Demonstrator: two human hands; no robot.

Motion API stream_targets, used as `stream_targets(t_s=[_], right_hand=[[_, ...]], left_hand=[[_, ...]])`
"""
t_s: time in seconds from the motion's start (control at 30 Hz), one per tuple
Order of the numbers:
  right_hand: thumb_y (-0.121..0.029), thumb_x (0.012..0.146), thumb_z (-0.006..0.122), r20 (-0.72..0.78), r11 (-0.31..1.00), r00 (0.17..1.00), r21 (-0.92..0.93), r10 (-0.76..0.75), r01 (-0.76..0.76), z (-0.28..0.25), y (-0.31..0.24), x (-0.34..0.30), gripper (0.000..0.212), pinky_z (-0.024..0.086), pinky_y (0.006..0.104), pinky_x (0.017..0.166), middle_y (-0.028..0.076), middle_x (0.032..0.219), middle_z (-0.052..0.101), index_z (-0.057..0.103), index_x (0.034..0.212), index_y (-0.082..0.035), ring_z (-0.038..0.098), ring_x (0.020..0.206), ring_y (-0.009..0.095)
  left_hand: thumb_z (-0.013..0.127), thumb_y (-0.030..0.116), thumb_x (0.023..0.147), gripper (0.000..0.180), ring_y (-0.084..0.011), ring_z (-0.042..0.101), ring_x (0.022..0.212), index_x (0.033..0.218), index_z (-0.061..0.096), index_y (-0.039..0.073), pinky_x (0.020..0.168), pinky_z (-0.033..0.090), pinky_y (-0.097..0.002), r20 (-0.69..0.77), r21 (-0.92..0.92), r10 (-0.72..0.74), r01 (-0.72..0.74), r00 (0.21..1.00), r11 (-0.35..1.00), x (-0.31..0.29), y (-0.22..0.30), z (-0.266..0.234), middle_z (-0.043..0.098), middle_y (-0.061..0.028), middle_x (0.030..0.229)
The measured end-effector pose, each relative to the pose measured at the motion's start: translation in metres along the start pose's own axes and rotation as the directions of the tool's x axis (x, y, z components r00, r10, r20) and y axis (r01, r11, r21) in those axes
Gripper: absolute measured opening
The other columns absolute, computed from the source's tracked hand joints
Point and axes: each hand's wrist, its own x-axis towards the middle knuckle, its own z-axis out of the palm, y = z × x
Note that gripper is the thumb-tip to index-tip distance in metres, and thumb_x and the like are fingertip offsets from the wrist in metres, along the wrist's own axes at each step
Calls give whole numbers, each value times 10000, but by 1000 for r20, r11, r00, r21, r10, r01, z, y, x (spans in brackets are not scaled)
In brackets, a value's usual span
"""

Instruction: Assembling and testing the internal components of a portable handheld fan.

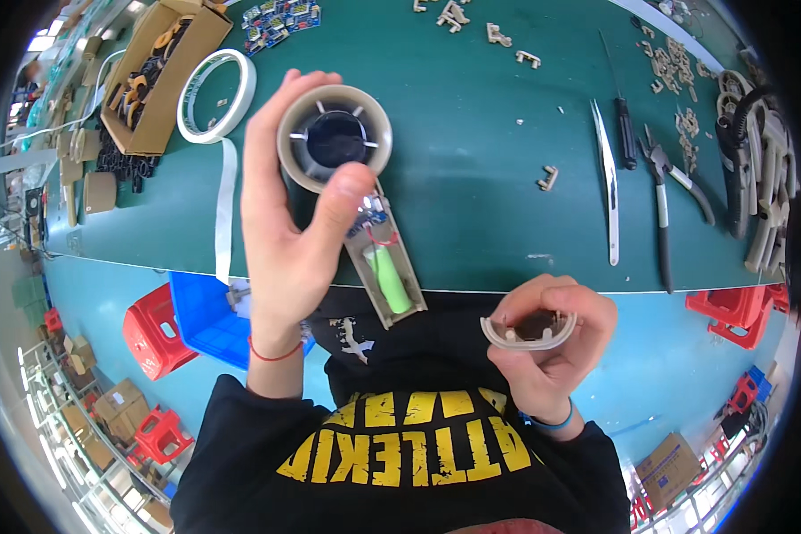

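Observation:
My left hand (294, 196) is closed around the round head of a beige handheld device (379, 116), thumb across its front rim. Inside the head sits a dark round centre with pale spokes. Its handle is an uncovered trough pointing toward me, with a green cylindrical battery (389, 278), red wire and a small blue circuit board (368, 214) in it. The handle's end reaches past the table's near edge. At the right, my right hand (565, 343) grips a curved beige plastic shell (516, 342), its hollow side facing up; the two parts are apart.
On the green table (463, 196) lie tweezers (606, 178), a screwdriver (626, 125), pliers (660, 178) and small beige clips (547, 178). A tape roll (187, 102) and cardboard box (151, 125) stand left, beige housings (770, 196) right. A blue bin (200, 325) sits below the edge.

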Motion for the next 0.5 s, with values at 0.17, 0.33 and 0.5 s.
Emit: stream_targets(t_s=[0.17, 0.33, 0.5], right_hand=[[78, 704, 730, -47, 999, 998, 1, -37, 37, 5, 10, -2, 573, 514, 290, 615, 169, 921, 570, 366, 1113, -93, 595, 746, 230], [81, 724, 706, -96, 984, 982, 68, -160, 167, 4, 22, -2, 458, 521, 279, 677, 197, 981, 611, 441, 1082, -27, 618, 828, 229], [102, 725, 673, -77, 978, 983, 117, -164, 172, 7, 17, -4, 436, 529, 289, 693, 204, 991, 612, 441, 1070, -30, 624, 843, 235]], left_hand=[[516, 243, 956, 519, -215, 458, 1225, 1393, 344, 19, 1043, 346, -339, -51, 83, 26, -22, 998, 996, -4, -2, 2, 436, -169, 1379], [473, 263, 973, 505, -273, 431, 1275, 1376, 347, -14, 1063, 332, -386, -199, 374, 241, -153, 950, 915, -7, -9, 6, 442, -187, 1364], [525, 495, 905, 650, -385, 498, 1187, 1264, 430, -38, 999, 395, -456, 100, 317, 422, -430, 901, 845, -21, 37, -5, 503, -249, 1236]])
